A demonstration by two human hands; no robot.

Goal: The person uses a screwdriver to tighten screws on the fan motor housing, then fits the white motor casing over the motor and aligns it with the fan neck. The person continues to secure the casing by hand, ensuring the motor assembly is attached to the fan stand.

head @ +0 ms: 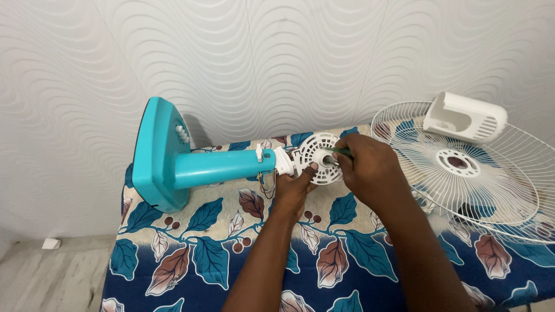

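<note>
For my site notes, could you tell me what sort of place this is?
Probably a room in a home, used as a makeshift repair spot: a table under a leaf-print cloth, a wavy-textured white wall, and a dismantled teal fan stand beside its wire guard.

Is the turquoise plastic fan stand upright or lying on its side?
Lying on its side: the turquoise plastic fan stand rests on the leaf-patterned tablecloth, its flat base facing left and its column running horizontally.

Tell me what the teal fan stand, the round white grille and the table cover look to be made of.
Teal fan stand: moulded plastic by its look, smooth with a soft sheen and rounded edges.
Round white grille: probably coated metal wire, thin white spokes and rings, glossy.
Table cover: printed woven fabric, matte, leaf pattern, draping over the edge.
</note>
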